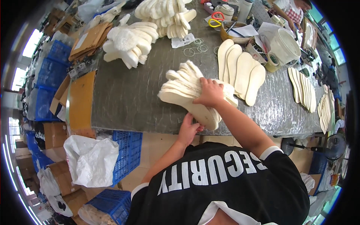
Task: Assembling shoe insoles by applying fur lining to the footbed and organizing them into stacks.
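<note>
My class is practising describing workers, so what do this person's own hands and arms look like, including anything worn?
The left hand and right hand are bare, with no gloves or watch visible. The forearms are uncovered below short black sleeves edged with white cuffs. The black shirt carries large white lettering.

Bright windows (pixel 33 43), glinting table (pixel 123 97), warped, perhaps blurry edges

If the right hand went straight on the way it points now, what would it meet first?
The right hand would first meet the bundle of fleecy insoles, which it is touching. Beyond that, its line seems to cross the tabletop toward the insole piles, though depth is hard to judge.
</note>
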`<state>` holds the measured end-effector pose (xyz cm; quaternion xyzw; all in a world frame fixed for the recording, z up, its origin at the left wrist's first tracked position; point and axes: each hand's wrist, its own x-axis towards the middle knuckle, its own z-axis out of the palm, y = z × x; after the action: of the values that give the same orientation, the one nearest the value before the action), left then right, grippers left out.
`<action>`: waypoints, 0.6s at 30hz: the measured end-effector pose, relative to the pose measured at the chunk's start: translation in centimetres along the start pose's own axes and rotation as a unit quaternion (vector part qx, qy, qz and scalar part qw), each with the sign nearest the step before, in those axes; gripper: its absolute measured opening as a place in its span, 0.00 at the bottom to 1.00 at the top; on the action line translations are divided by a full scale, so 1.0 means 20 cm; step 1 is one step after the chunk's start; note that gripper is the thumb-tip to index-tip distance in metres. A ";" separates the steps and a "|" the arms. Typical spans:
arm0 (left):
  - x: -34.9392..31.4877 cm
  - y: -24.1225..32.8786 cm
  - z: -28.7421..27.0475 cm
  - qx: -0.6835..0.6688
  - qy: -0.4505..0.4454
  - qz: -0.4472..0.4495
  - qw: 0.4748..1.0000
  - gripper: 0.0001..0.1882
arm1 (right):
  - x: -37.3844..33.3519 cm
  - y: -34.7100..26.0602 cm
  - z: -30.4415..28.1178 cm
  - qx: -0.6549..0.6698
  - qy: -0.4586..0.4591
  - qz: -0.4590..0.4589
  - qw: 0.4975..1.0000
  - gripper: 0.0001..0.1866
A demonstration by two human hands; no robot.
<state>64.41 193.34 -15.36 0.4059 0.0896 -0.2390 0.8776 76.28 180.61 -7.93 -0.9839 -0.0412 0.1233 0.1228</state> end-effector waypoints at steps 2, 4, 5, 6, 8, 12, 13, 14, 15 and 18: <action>-0.04 0.02 -0.03 0.260 0.212 0.114 0.935 0.21 | -0.01 -0.06 -0.01 -0.029 -0.029 0.009 0.999 0.46; -0.02 0.01 -0.24 0.319 0.262 0.129 0.902 0.14 | -0.04 -0.10 -0.03 -0.021 -0.109 -0.047 0.993 0.45; -0.04 0.09 -0.22 0.541 0.261 0.106 0.793 0.10 | 0.01 0.01 0.01 0.086 -0.122 -0.065 0.987 0.40; -0.06 0.17 -0.20 0.729 0.243 0.078 0.635 0.07 | 0.08 0.16 0.06 0.210 -0.115 -0.097 0.966 0.30; -0.12 0.28 -0.22 0.738 0.255 0.095 0.617 0.07 | 0.13 0.30 0.02 0.339 -0.194 -0.046 0.919 0.17; -0.06 0.36 -0.12 0.587 0.254 0.251 0.726 0.07 | 0.16 0.47 0.19 0.418 -0.182 -0.078 0.887 0.12; -0.02 0.34 -0.09 0.572 0.249 0.269 0.734 0.09 | 0.16 0.45 0.24 0.465 -0.198 -0.076 0.860 0.12; 0.02 0.32 -0.10 0.574 0.252 0.269 0.731 0.09 | 0.16 0.44 0.30 0.511 -0.213 -0.074 0.830 0.11; 0.06 0.29 -0.11 0.578 0.245 0.260 0.734 0.09 | 0.15 0.41 0.36 0.531 -0.199 -0.098 0.817 0.13; 0.11 0.30 -0.13 0.600 0.223 0.217 0.737 0.08 | 0.16 0.37 0.45 0.565 -0.200 -0.101 0.794 0.14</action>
<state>69.42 197.93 -13.86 0.8985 0.0303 0.0516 0.4349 77.38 175.97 -18.97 -0.6828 -0.0866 0.3057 0.6579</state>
